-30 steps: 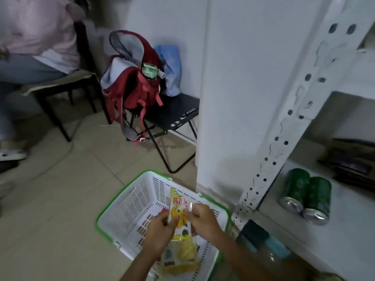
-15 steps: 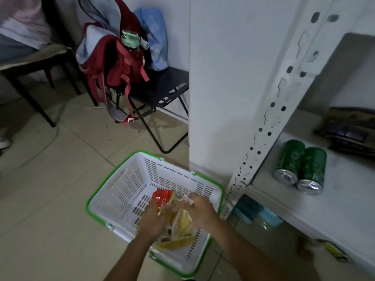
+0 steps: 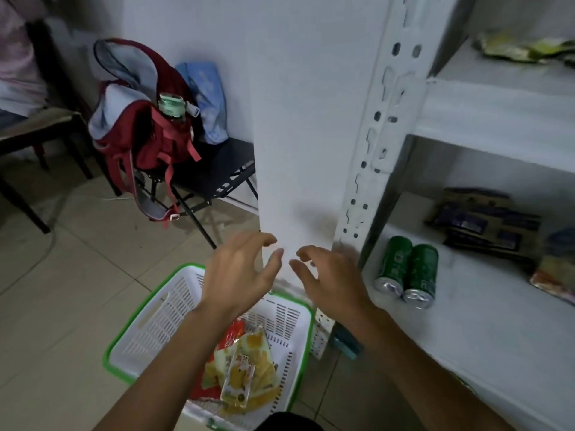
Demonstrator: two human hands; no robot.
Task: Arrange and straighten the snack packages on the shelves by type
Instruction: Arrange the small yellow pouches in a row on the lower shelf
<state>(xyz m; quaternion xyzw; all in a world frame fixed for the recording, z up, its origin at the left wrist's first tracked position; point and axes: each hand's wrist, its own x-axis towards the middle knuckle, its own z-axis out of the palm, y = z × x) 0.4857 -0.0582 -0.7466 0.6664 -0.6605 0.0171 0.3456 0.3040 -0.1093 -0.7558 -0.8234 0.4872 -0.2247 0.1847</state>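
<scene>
Now yellow snack packages [image 3: 245, 365], heaped

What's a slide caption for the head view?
Both hands, left and right, open and empty above the basket of snack packs, beside the shelf.

blurred shelf packages [image 3: 485, 222], snack packets [image 3: 245, 365] partly hidden

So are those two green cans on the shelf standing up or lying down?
Lying down. The two green cans rest on their sides, side by side on the shelf, with their silver ends facing the camera.
</scene>
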